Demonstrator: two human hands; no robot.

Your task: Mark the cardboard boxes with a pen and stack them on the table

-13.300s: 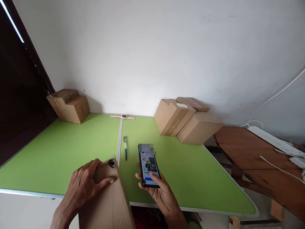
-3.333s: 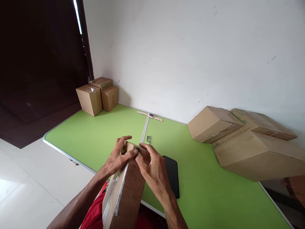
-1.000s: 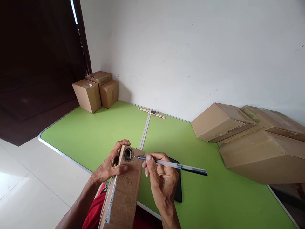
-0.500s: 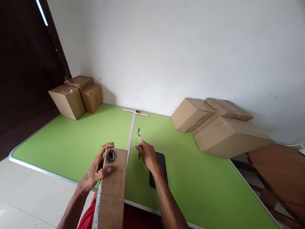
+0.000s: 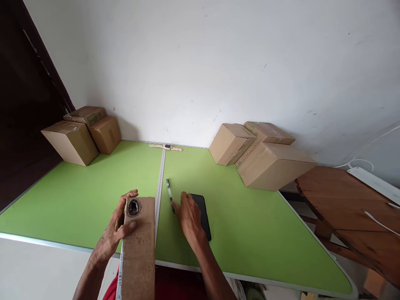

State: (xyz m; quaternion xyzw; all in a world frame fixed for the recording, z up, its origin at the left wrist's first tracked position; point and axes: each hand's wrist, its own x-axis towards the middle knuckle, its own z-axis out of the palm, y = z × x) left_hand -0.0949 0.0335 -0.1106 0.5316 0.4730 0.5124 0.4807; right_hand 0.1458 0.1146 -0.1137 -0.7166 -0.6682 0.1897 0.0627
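My left hand point(image 5: 116, 227) grips the far end of a long cardboard box point(image 5: 138, 254) that stands tilted against the green table's near edge; a round hole point(image 5: 133, 207) is torn in the box's end. My right hand point(image 5: 188, 216) rests palm down on the green table point(image 5: 81, 196), fingers flat and apart, between a black pen point(image 5: 170, 195) lying on the table and a black phone point(image 5: 201, 214) lying face up. The hand's fingertips are beside the pen's near end and it partly covers the phone.
Cardboard boxes stand stacked at the back left point(image 5: 79, 135) and back right point(image 5: 262, 152) of the table. A wristwatch point(image 5: 165, 146) lies against the wall. To the right is a brown wooden table point(image 5: 346, 208) with a white power strip point(image 5: 373, 183).
The right hand has let go of the pen, which now lies on the table, and has settled flat beside the phone. The left hand keeps its hold on the box.
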